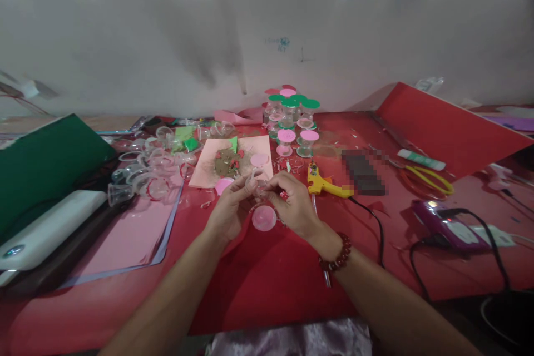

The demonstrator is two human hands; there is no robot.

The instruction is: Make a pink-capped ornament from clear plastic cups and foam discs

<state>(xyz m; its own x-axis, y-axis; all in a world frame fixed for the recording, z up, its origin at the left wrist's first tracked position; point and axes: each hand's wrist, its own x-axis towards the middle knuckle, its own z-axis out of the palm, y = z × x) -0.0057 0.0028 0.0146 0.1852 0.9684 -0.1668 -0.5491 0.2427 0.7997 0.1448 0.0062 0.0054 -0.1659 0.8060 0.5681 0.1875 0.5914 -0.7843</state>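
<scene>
Head view: we hold a small clear cup (258,182) over the middle of the table (267,295).
Left hand (233,200): our thumb and fingers are closed on the cup's left side.
Right hand (292,197): our fingertips pinch its right side; a beaded bracelet (344,250) circles the wrist.
Pink disc (264,218): just on the near-edge side of our hands; we cannot tell whether it joins a cup.
Pale card (261,144): beyond our left hand, bearing a brown patch and coloured scraps.
Glue gun (325,184): yellow, just right of our right hand, its black cord running toward the near edge.
Stacked cups (287,136): near the far edge, topped with green, pink and red discs.
Loose cups (156,169): heaped toward the far left corner, partly beside pink sheets (129,228).
Left side: a white device (54,228) lies before a tilted green board (45,161).
Right side: yellow-handled scissors (429,178) and a white-and-green tube (421,159) lie near a tilted red board (450,130); a purple power box (450,228) sits closer to the near right corner.
</scene>
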